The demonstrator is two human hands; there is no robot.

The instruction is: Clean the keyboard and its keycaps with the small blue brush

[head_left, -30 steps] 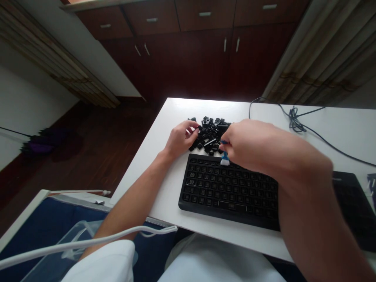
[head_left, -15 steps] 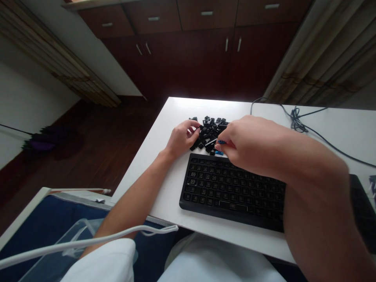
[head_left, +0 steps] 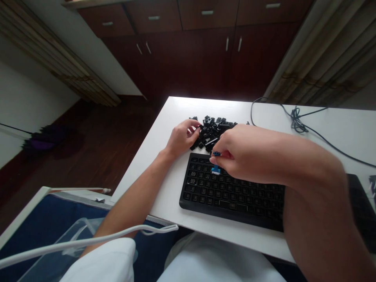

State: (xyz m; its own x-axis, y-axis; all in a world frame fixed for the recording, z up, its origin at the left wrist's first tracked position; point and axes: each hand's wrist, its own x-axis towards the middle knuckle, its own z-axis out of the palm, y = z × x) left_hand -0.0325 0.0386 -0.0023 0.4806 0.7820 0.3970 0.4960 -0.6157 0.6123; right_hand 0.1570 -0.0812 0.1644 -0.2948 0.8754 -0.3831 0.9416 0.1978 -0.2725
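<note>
A small blue brush [head_left: 216, 170] with a pale bristle edge is pinched in my right hand [head_left: 249, 152]. Its head points down at the upper left rows of the black keyboard [head_left: 205, 200], whose keycaps are off; I cannot tell whether it touches. My left hand [head_left: 182, 137] is at the left side of a pile of loose black keycaps [head_left: 210, 133]. Its thumb and fingertips close on what looks like one black keycap [head_left: 201, 127]. My right hand and forearm hide the keyboard's upper right part and some of the pile.
A white table [head_left: 155, 156] carries everything. A black cable [head_left: 298, 119] lies coiled at the back right. At lower left are a blue padded chair-like thing [head_left: 64, 219] and a white tube [head_left: 88, 243]. Dark red cabinets [head_left: 188, 66] stand beyond the table.
My right hand has moved toward me with the brush, from the edge of the keycap pile to over the keyboard's upper rows. My left hand has stayed put.
</note>
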